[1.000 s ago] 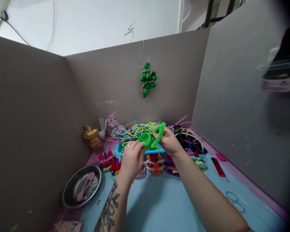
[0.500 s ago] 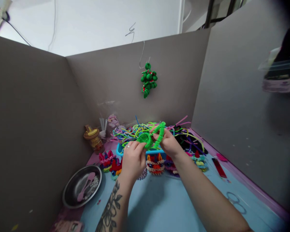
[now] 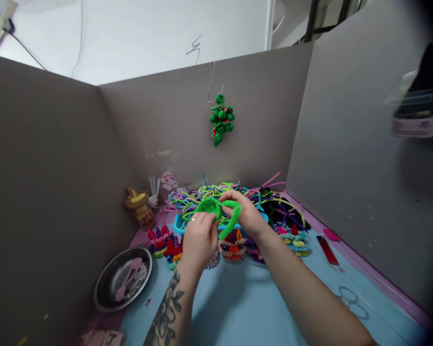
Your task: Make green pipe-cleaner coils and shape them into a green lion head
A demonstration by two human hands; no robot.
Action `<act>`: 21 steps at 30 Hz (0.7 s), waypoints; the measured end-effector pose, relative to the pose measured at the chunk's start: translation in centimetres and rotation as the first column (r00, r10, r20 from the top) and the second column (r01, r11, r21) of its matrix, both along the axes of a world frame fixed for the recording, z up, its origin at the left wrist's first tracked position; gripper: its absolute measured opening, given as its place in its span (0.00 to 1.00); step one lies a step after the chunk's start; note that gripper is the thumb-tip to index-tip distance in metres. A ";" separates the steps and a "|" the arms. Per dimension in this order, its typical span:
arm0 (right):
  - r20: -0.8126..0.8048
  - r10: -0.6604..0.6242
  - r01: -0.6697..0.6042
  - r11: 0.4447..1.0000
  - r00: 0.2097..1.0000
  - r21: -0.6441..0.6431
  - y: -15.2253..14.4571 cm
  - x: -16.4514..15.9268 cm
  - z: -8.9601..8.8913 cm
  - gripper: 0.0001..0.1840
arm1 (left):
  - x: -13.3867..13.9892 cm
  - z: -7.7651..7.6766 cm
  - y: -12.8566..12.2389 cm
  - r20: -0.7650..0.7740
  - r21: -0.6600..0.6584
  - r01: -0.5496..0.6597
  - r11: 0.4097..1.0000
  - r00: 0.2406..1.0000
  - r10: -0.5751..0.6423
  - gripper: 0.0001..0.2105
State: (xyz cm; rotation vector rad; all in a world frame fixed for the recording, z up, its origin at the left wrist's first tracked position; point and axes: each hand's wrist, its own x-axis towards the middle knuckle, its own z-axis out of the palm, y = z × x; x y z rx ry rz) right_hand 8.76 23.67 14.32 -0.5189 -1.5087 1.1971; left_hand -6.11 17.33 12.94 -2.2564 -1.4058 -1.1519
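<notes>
Above the table, in the head view, I hold a bright green pipe-cleaner piece (image 3: 208, 205) with a round, cup-like coil. My left hand (image 3: 201, 235) pinches the lower edge of the coil. From its right side a green pipe-cleaner strand (image 3: 233, 222) loops out and hangs down with its end free. My right hand (image 3: 246, 211) is closed at the spot where strand and coil meet, its fingertips touching there. Behind both hands lies a blue tray (image 3: 179, 223) heaped with many-coloured pipe cleaners (image 3: 220, 190).
Several finished pipe-cleaner figures (image 3: 233, 247) line the tray's front. At left stand a metal bowl (image 3: 100, 293) with a pink scoop (image 3: 130, 278) and a brown-yellow cup (image 3: 141, 207). Scissors (image 3: 353, 302) lie at right. A green ornament (image 3: 222, 120) hangs on the grey partition (image 3: 159, 115).
My right hand has shifted slightly left, against the coil. The strand, earlier folded upward above my fingers, now curves down in a smooth loop. The coil has tilted a little left.
</notes>
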 end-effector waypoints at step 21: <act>-0.079 -0.003 0.003 1.000 0.997 -0.004 -0.5 -0.9 -0.3 0.13 | -0.4 0.2 0.2 0.321 -0.171 0.114 0.979 0.946 -0.054 0.14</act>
